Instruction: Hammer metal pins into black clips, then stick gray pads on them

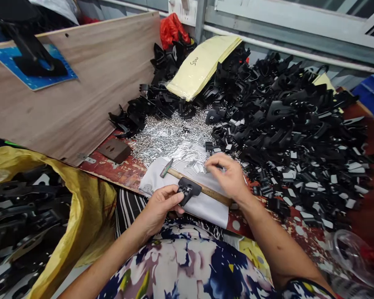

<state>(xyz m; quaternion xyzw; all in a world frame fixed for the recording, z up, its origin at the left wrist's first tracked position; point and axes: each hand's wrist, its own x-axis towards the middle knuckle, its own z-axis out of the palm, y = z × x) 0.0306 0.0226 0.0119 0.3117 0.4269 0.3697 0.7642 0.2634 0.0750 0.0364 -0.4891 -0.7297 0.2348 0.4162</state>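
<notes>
Between thumb and fingers, my left hand [162,204] grips a black plastic part [190,190] just above a white cloth [205,211]. My right hand [229,175] is closed in a pinch beside the heap of small silver metal pins [174,139]; whatever its fingertips hold is too small to make out. A hammer [216,194] with a wooden handle lies on the cloth, its head towards the left. The black part hides some of the handle, and the right wrist is near the handle's end.
Many black plastic parts [277,124] are heaped at the right and back. A yellow paper stack [205,66] lies on them. At left are a wooden board [81,74], a brown block [115,150] and a yellow sack [90,199]. A clear tub [350,249] stands at lower right.
</notes>
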